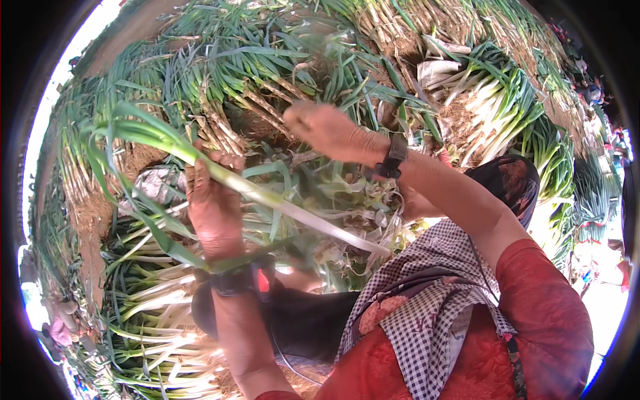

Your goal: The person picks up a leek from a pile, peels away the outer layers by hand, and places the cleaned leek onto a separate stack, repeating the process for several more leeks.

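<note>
My left hand [213, 207] is closed around a long spring onion [280, 203], gripping it where the green leaves meet the pale stem. Its white end slants down to the right over my lap, and its leaves spread up and left, one drooping over my left wrist. Raised to the right of the onion, apart from it, my right hand [330, 133] is slightly blurred with its fingers curled in. What those fingers hold, if anything, is hidden. Between and below my hands lies a heap of stripped leaves and pale peelings [333, 193].
Cleaned white-stemmed onions [160, 333] lie in a row at the lower left. Another pile of cleaned onions [490, 110] is at the upper right. Unpeeled onions with soil-brown stems [213, 127] spread across the far side. A checked cloth [427, 327] covers my lap.
</note>
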Motion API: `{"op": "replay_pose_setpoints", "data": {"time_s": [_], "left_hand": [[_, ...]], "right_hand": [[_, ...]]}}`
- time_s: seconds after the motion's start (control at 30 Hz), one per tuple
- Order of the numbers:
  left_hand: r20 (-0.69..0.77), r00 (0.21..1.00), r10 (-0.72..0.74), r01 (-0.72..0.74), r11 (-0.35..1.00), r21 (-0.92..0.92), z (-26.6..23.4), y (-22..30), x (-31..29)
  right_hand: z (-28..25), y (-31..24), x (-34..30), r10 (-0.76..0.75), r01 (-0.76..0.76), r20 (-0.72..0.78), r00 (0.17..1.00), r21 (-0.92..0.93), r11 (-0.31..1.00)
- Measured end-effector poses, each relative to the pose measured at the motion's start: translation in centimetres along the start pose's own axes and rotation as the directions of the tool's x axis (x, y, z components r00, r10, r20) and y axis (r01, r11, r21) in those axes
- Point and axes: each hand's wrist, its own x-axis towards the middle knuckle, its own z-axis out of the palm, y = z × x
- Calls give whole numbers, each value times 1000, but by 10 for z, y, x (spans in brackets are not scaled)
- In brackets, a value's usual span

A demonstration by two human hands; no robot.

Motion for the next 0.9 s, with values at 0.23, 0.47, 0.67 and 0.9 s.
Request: {"op": "replay_pose_setpoints", "data": {"time_s": [0.23, 0.47, 0.67, 0.9], "left_hand": [[-104, 982, 158, -154, 987, 44, -27, 4, 5], [-446, 788, 425, -338, 904, 263, -51, 53, 6], [-520, 456, 723, -317, 677, 664, -109, 123, -18], [-649, 348, 676, -392, 734, 554, -157, 152, -31]], "right_hand": [[56, -62, -59, 431, -718, 579, 692, 487, 497], [56, 46, -114, 183, -194, 476, 860, -27, 981], [-46, 93, -161, 547, -273, 442, 712, -543, 794], [-73, 172, -154, 611, -427, 47, 790, -673, 604]]}}
